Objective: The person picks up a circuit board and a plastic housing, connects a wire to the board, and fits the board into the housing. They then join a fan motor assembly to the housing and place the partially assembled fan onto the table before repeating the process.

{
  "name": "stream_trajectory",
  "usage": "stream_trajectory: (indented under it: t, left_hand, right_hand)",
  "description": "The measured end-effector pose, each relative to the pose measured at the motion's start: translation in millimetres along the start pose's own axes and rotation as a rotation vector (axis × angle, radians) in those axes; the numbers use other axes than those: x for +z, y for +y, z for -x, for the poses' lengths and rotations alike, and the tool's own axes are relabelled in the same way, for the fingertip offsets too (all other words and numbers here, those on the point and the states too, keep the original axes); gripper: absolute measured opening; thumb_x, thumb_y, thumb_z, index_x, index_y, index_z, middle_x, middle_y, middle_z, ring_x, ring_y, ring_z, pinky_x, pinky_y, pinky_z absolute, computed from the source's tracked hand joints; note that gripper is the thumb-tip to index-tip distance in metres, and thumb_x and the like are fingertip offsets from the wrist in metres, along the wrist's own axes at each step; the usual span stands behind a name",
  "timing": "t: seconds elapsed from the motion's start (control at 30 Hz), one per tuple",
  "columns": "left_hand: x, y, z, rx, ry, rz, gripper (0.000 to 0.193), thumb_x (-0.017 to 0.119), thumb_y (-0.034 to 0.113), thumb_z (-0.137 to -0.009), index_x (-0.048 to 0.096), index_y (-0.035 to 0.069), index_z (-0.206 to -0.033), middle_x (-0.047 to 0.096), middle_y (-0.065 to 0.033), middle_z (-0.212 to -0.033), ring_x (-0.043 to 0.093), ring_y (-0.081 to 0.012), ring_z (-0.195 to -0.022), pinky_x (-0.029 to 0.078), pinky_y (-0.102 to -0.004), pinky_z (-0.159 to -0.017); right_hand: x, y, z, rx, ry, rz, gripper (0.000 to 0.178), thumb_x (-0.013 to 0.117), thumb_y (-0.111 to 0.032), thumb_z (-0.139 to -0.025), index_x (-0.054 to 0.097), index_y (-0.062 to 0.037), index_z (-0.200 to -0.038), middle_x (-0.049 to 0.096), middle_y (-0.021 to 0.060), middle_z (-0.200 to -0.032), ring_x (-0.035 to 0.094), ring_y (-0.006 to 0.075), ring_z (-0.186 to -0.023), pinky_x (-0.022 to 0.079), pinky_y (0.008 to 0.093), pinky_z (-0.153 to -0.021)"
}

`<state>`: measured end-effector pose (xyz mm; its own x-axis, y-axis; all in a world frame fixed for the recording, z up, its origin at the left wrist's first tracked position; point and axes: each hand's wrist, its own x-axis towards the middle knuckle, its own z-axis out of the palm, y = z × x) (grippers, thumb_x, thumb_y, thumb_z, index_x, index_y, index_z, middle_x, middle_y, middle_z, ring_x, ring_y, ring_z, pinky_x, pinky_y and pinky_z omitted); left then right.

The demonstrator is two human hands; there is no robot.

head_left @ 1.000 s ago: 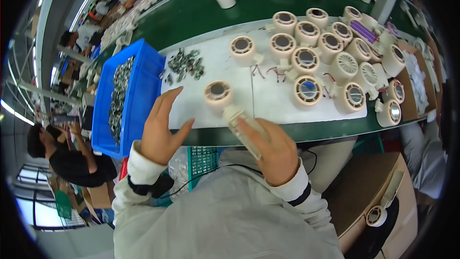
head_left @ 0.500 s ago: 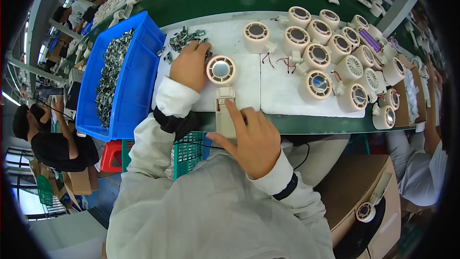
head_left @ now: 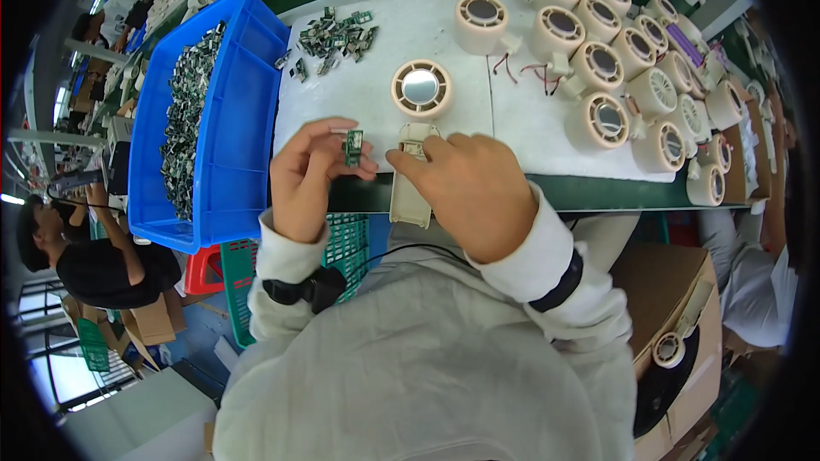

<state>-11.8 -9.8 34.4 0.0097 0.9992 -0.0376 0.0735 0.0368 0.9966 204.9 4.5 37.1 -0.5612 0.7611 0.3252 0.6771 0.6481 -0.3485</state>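
My left hand (head_left: 301,179) pinches a small green circuit board (head_left: 353,150) between thumb and fingers, just left of a cream handheld fan handle (head_left: 411,205). The handle's hollow side faces up. My right hand (head_left: 478,192) grips its upper part, thumb and fingertips close together at the neck; the fingers partly hide what is inside. Right beyond the handle is a round fan head (head_left: 421,90) with a mirror-like centre; whether the two are joined is hard to see. A loose pile of circuit boards (head_left: 337,38) lies on the white mat (head_left: 342,98) past my left hand.
At left stands a blue bin (head_left: 242,94) filled with circuit boards. Several cream fan heads (head_left: 598,66) with wires crowd the mat's right side, beside a purple cylinder (head_left: 681,37). A green basket (head_left: 348,239) and a cardboard box (head_left: 675,290) sit below the table edge.
My left hand has come back from the pile towards me with a circuit board. My right hand has moved from pointing over the handle to gripping its upper part.
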Motion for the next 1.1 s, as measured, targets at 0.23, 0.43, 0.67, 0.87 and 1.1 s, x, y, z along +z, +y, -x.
stream_trajectory:
  t: [0.23,0.43,0.67,0.87,1.1]
  left_hand:
    - [24,-14,36,-0.062,0.008,0.288,0.027,0.052,-0.004,-0.098,0.053,-0.006,-0.125,0.069,-0.0177,-0.104,0.07,-0.0244,-0.09,0.059,-0.035,-0.078]
    - [21,-14,31,-0.035,-0.1,0.231,0.029,0.054,-0.008,-0.096,0.051,-0.005,-0.124,0.068,-0.0183,-0.104,0.07,-0.0238,-0.09,0.06,-0.0346,-0.08]
    - [24,-15,27,-0.197,-0.267,0.326,0.03,0.055,-0.011,-0.094,0.05,-0.005,-0.122,0.069,-0.0177,-0.104,0.071,-0.0234,-0.091,0.06,-0.0336,-0.079]
    - [25,-29,32,0.004,-0.328,0.198,0.033,0.062,-0.012,-0.089,0.053,-0.004,-0.12,0.069,-0.0164,-0.104,0.071,-0.0226,-0.09,0.057,-0.0316,-0.08]
    - [14,-37,38,0.288,-0.409,-0.078,0.029,0.07,-0.009,-0.083,0.062,-0.004,-0.11,0.072,-0.013,-0.1,0.071,-0.0168,-0.089,0.054,-0.0279,-0.082]
  right_hand:
    - [17,3,-17,-0.222,0.013,0.126,0.016,0.066,-0.019,-0.078,0.06,-0.0109,-0.09,0.061,0.0025,-0.079,0.064,0.0177,-0.071,0.05,0.0309,-0.059]
    - [17,5,-7,-0.23,0.062,0.225,0.022,0.066,-0.021,-0.078,0.062,-0.0106,-0.097,0.059,0.0004,-0.079,0.061,0.0147,-0.07,0.048,0.0275,-0.056]
    - [10,14,21,-0.253,0.158,0.294,0.028,0.066,-0.022,-0.076,0.065,-0.0108,-0.102,0.055,-0.0016,-0.078,0.059,0.0123,-0.069,0.046,0.025,-0.053]
    - [-12,13,14,-0.331,-0.08,0.285,0.021,0.066,-0.022,-0.072,0.066,-0.0076,-0.088,0.054,-0.0025,-0.074,0.057,0.012,-0.068,0.044,0.0245,-0.052]
    - [-14,15,6,-0.494,-0.161,0.272,0.02,0.065,-0.024,-0.071,0.064,-0.0045,-0.075,0.053,-0.0002,-0.072,0.055,0.0137,-0.068,0.041,0.0265,-0.052]
